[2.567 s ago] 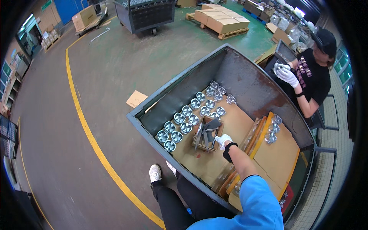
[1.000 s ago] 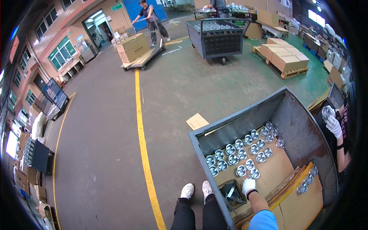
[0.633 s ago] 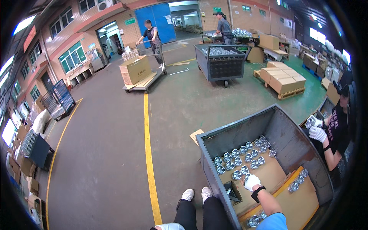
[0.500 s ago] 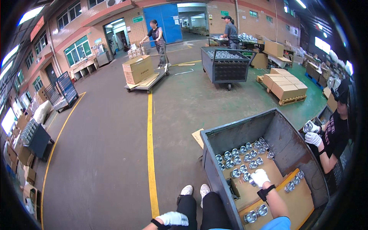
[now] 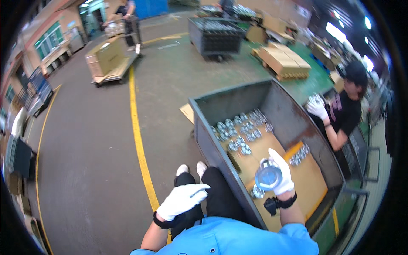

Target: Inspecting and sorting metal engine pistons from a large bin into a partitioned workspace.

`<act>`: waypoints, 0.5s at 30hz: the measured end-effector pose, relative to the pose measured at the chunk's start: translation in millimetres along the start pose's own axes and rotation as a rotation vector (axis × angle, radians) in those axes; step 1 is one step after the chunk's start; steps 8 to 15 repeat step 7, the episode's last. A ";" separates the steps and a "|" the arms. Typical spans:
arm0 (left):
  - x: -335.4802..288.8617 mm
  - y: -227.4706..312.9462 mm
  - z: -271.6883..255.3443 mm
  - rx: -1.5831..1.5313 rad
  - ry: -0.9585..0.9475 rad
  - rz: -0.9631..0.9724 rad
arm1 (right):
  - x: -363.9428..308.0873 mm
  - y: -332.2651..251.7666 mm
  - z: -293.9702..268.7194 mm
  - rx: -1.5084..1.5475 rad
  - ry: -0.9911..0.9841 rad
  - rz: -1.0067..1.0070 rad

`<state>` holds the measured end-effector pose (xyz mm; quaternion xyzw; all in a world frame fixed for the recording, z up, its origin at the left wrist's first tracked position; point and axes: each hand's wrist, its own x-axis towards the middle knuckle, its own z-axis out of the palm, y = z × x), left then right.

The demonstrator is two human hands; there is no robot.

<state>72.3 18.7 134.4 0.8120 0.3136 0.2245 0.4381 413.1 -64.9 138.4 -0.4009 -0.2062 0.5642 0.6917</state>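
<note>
My right hand point(image 5: 282, 172), in a white glove, is closed round a shiny, round metal part point(image 5: 268, 176) and holds it above the grey metal bin. Its near face looks flat and bluish. Just below it a similar metal part point(image 5: 257, 192) sits near the bin's near-left wall. My left hand point(image 5: 182, 201), also gloved, hovers over my lap with its fingers stretched out and nothing in it. Inside the grey bin point(image 5: 212, 149), several more metal parts point(image 5: 231, 127) stand in rows on brown cardboard point(image 5: 272, 148).
A co-worker point(image 5: 346, 106) in white gloves handles a metal part at the bin's right side. A flat trolley point(image 5: 111, 75) with a carton is at the far left, pushed by another person. Beyond the bin are a dark wheeled bin point(image 5: 216, 40) and cartons on a pallet point(image 5: 284, 59).
My right hand has risen from the parts in the bin and now holds one. My left hand has moved up over my lap. The view has shifted toward the bin.
</note>
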 end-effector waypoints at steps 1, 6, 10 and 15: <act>-3.7 -0.3 -0.8 0.057 0.024 0.006 | -1.2 -4.2 -5.3 0.041 -0.023 -0.006; -57.1 -54.5 13.0 -0.052 -0.019 -0.487 | -44.3 -28.6 -27.6 -0.287 0.036 -0.270; -76.3 -90.8 23.2 0.068 -0.036 -0.537 | -52.1 -32.7 -39.9 -0.210 0.068 -0.228; -76.3 -90.8 23.2 0.068 -0.036 -0.537 | -52.1 -32.7 -39.9 -0.210 0.068 -0.228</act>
